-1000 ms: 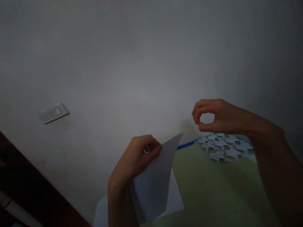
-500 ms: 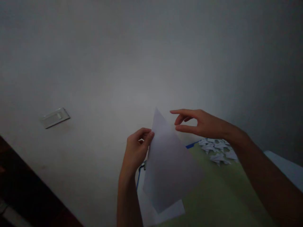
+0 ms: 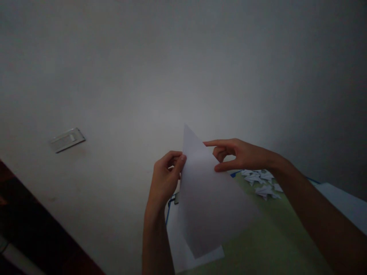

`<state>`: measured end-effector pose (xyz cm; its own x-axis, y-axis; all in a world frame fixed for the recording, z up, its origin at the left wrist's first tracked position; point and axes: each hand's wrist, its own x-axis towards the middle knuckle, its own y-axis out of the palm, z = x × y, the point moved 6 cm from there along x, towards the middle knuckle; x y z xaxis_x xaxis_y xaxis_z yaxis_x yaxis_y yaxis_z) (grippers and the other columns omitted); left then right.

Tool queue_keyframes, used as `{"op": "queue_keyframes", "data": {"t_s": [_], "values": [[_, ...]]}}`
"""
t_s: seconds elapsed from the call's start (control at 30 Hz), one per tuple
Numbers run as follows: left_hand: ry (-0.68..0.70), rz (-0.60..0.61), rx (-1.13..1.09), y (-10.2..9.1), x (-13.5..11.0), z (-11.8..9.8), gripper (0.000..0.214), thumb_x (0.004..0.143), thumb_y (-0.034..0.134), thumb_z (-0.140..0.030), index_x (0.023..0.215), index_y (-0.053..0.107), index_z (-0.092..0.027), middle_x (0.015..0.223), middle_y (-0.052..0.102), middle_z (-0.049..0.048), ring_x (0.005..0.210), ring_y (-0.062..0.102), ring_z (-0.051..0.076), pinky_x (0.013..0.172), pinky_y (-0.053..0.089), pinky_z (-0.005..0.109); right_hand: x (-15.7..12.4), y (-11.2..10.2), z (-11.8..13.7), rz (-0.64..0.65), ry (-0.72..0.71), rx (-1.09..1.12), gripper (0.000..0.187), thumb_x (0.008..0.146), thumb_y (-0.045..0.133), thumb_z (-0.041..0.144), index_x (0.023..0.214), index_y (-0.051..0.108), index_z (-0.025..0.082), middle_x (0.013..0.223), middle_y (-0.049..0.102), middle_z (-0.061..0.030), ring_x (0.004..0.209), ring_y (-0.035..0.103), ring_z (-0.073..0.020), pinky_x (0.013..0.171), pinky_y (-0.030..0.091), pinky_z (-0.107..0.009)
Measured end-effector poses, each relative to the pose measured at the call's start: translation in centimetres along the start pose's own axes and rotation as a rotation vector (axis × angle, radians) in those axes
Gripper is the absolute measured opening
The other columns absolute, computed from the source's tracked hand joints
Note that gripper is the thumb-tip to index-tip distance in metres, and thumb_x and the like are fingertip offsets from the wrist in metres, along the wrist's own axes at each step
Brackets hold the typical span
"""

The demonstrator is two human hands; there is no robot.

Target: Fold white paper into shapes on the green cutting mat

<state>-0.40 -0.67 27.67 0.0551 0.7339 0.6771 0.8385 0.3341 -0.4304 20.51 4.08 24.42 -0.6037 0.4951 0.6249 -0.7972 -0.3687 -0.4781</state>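
Note:
A white sheet of paper (image 3: 206,202) is held up, tilted, with one corner pointing upward. My left hand (image 3: 169,172) pinches its left edge, thumb on the near face. At the slanting right edge is my right hand (image 3: 232,154), its thumb lying on the near face and the other fingers along the edge and partly behind it. Under the raised sheet, more white paper (image 3: 179,258) lies on a green surface (image 3: 275,236).
Several small folded white paper pieces (image 3: 265,191) lie in a pile beyond my right forearm. A dark clip-like object (image 3: 176,198) sits by my left wrist. Behind stands a pale wall (image 3: 143,76) with a switch plate (image 3: 68,140). A white surface (image 3: 341,200) extends at the right.
My right hand has moved down and left from beside the sheet onto its right edge. The sheet has swung slightly; my left hand keeps its pinch.

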Motion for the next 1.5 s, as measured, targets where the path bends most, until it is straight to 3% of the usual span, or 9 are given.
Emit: {"op": "queue_keyframes", "data": {"t_s": [0.17,0.37,0.63,0.8,0.9,1.0,1.27,1.4,1.5], "values": [[0.037,0.023,0.035,0.2,0.0,-0.1,0.030,0.087,0.068,-0.043,0.104,0.069,-0.018,0.085,0.071,0.0035,0.076,0.066,0.015,0.065,0.052,0.025,0.4,-0.8,0.2,-0.180,-0.054,-0.157,0.037,0.083,0.072,0.034,0.115,0.071,0.017,0.098,0.071,-0.0043,0.087,0.066,-0.0171,0.083,0.054,-0.034],[0.172,0.181,0.198,-0.8,-0.9,-0.4,0.028,0.085,0.064,-0.022,0.112,0.070,-0.022,0.116,0.072,0.0066,0.106,0.066,0.020,0.098,0.052,0.040,-1.0,-2.7,1.6,-0.490,-0.145,-0.367,0.011,0.088,0.065,0.028,0.089,0.069,0.018,0.089,0.072,-0.0034,0.086,0.065,-0.0185,0.084,0.050,-0.033],[0.205,-0.027,0.097,-4.3,-1.7,-3.1,0.020,0.089,0.054,-0.022,0.094,0.073,-0.020,0.099,0.075,0.0050,0.097,0.068,0.019,0.095,0.052,0.036,-10.4,4.8,0.1,-0.327,-0.136,-0.522,0.018,0.091,0.055,0.011,0.100,0.067,0.022,0.102,0.071,-0.0081,0.097,0.067,-0.0215,0.086,0.054,-0.036],[0.044,0.195,0.210,2.7,-2.7,2.6,0.023,0.092,0.048,-0.021,0.091,0.071,-0.019,0.095,0.075,0.0047,0.090,0.068,0.018,0.086,0.054,0.034,-16.5,10.7,-3.1,-0.155,0.024,-0.568,0.036,0.084,0.047,0.001,0.103,0.068,0.023,0.102,0.071,-0.0082,0.095,0.067,-0.0233,0.084,0.058,-0.038],[-0.071,0.431,0.523,8.1,-6.5,8.3,0.024,0.091,0.052,-0.017,0.107,0.069,-0.016,0.112,0.072,0.0125,0.106,0.065,0.024,0.098,0.050,0.041,-18.0,12.8,-3.7,-0.042,0.118,-0.572,0.046,0.078,0.046,-0.003,0.108,0.069,0.023,0.107,0.070,-0.0086,0.101,0.066,-0.0237,0.091,0.057,-0.040],[-0.227,0.626,0.772,10.8,-11.1,12.3,0.037,0.092,0.055,-0.026,0.128,0.061,-0.017,0.130,0.063,0.0173,0.122,0.058,0.033,0.096,0.050,0.049,-18.8,13.8,-3.8,0.064,0.166,-0.575,0.057,0.074,0.046,-0.004,0.119,0.069,0.023,0.118,0.069,-0.0099,0.112,0.064,-0.0247,0.099,0.054,-0.042],[-0.158,0.752,0.797,12.5,-14.0,13.9,0.034,0.096,0.048,-0.028,0.127,0.062,-0.021,0.136,0.059,0.0162,0.127,0.053,0.035,0.104,0.041,0.062,-18.4,11.6,-5.3,-0.011,0.184,-0.475,0.067,0.072,0.039,-0.008,0.122,0.069,0.025,0.122,0.068,-0.0085,0.116,0.063,-0.0217,0.102,0.052,-0.041],[-0.042,0.808,0.737,14.5,-13.2,14.1,0.045,0.097,0.045,-0.018,0.139,0.055,-0.029,0.158,0.041,0.0128,0.143,0.038,0.035,0.111,0.025,0.074,-15.0,9.7,-8.1,-0.174,0.244,-0.393,0.050,0.079,0.042,-0.004,0.110,0.072,0.021,0.112,0.069,-0.0090,0.108,0.064,-0.0211,0.099,0.051,-0.039],[0.007,0.724,0.714,15.0,-12.0,14.1,0.056,0.093,0.041,-0.006,0.142,0.053,-0.031,0.158,0.042,0.0091,0.145,0.036,0.028,0.117,0.026,0.063,-11.5,8.7,-10.9,-0.269,0.318,-0.396,0.040,0.082,0.045,0.001,0.105,0.072,0.019,0.105,0.070,-0.0083,0.100,0.065,-0.0200,0.094,0.051,-0.035]]}}
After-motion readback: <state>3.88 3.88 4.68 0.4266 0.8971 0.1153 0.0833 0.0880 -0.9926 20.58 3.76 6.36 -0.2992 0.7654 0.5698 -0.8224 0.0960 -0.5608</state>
